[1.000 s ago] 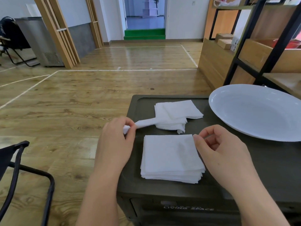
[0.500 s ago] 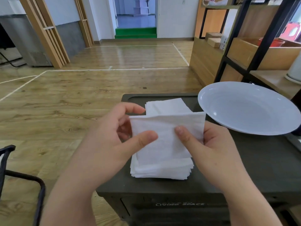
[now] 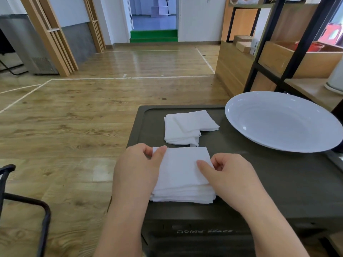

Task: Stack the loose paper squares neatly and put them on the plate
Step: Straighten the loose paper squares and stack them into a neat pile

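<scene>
A neat stack of white paper squares [image 3: 182, 184] lies near the front of the dark box lid [image 3: 278, 182]. The top paper square [image 3: 181, 164] lies flat on it. My left hand [image 3: 137, 167] pinches that square's far left corner between thumb and fingers. My right hand [image 3: 230, 175] pinches its right edge, thumb on top. Behind the stack sits a loose pile of white paper squares [image 3: 187, 127], uneven and partly fanned. The large white plate [image 3: 282, 121] sits at the right of the lid with nothing in it.
A black metal shelf frame [image 3: 289, 58] with wooden boxes stands behind the plate on the right. A black chair frame [image 3: 27, 204] is at the lower left. Wooden floor stretches away to the left and beyond the box.
One second ago my left hand pulled a square from the loose pile. Both hands then held it up above the stack, and now it lies on top of the stack.
</scene>
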